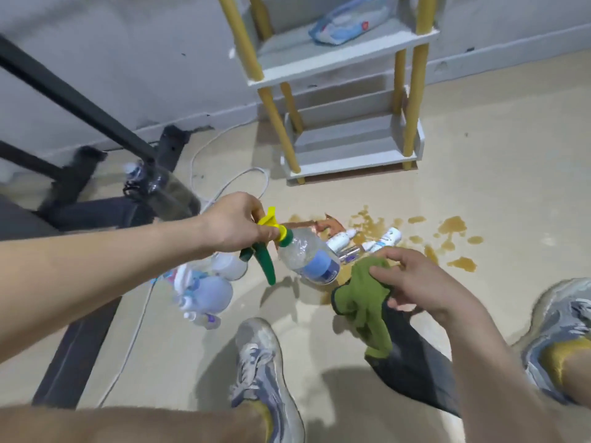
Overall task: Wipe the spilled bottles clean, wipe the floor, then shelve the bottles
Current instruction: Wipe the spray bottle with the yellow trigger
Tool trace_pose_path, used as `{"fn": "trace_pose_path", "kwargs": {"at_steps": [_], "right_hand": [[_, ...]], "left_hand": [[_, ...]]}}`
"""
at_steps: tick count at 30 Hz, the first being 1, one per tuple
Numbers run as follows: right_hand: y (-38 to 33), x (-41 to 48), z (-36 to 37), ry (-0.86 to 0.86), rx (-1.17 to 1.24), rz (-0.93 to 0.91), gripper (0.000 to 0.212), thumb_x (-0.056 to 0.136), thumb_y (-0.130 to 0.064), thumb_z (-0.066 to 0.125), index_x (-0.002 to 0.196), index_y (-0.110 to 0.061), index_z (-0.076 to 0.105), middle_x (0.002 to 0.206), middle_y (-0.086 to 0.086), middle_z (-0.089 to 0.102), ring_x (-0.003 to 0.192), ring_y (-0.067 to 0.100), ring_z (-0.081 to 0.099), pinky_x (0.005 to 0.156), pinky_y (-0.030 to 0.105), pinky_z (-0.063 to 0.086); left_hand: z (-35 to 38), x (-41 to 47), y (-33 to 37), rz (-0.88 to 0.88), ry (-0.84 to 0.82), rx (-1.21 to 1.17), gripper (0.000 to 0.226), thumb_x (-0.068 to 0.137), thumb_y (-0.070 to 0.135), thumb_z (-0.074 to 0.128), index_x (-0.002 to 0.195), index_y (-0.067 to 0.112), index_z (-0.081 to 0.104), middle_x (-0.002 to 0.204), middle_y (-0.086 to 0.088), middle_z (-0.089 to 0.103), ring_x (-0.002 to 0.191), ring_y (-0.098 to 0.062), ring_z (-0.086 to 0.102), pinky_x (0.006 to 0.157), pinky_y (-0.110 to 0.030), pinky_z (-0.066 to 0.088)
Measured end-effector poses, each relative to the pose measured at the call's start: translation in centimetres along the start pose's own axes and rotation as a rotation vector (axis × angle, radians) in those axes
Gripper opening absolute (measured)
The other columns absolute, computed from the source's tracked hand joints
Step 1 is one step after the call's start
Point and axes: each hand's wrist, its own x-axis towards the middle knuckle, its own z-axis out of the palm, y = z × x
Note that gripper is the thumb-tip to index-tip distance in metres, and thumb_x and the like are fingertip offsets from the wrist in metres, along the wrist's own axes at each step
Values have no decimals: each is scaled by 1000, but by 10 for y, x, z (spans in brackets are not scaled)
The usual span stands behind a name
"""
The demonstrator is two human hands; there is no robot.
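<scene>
While the spray bottle (307,259) is held off the floor by its yellow and green trigger head (271,230), the left hand (236,223) is seen curled tightly round that head, and the clear body is tilted down to the right. A blue label is wrapped round the bottle, but its writing is too blurred to be read. Over on the other side, a green cloth (364,302) is gripped by the right hand (415,282), thumb and fingers bent round its upper folds, the rest left hanging just beside the bottle's base. Beyond both hands, a few small white bottles (383,241) are seen lying on the beige floor (511,155) at the edge of a brown spill (454,227), which is scattered in puddles to the right; blue print is carried on them, none of it legible. Another cluster of bottles (204,287) is gathered below the left forearm. Further back, the white shelf (335,68) with yellow posts is stood against the wall, a blue packet (345,24) laid on its upper board. Grey shoes (262,362) are planted at the bottom.
</scene>
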Motion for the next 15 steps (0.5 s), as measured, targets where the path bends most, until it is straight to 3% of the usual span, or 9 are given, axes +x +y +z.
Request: {"fn": "trace_pose_path", "kwargs": {"at_steps": [3,5,9,12,15], "right_hand": [[-7,5,49,-79,-6,-62,14,95,-14,62,108,-18,65,74,6,67,49,9,56,49,22,46],[1,15,85,-122,-22,-71,15,94,-13,63,105,-22,65,76,4,68,54,8,60,53,22,49],[34,48,147,-253,-95,-90,13,88,-18,62,96,-21,71,93,17,72,78,27,67,70,40,51],[57,70,176,-197,-30,-95,22,82,-19,55,96,-20,72,93,15,72,77,29,64,69,39,48],[73,96,208,-100,17,-72,23,94,-10,56,103,-22,73,88,3,74,76,18,62,68,31,48]], "left_hand": [[-8,-31,-66,-125,83,-134,31,80,28,77,78,1,63,74,-15,73,57,-22,62,62,-34,56],[5,-39,-112,-220,100,-240,31,82,26,75,76,-1,60,76,-17,72,47,-15,56,46,-22,48],[48,-35,-194,-376,105,-419,28,85,26,73,72,6,58,75,-21,68,49,-16,49,44,-23,36],[84,-30,-229,-448,120,-597,34,84,28,74,77,-2,60,70,-22,65,46,-16,48,45,-23,37],[115,-27,-251,-457,150,-620,26,86,28,70,77,4,65,73,-18,68,47,-6,52,45,-16,39]]}}
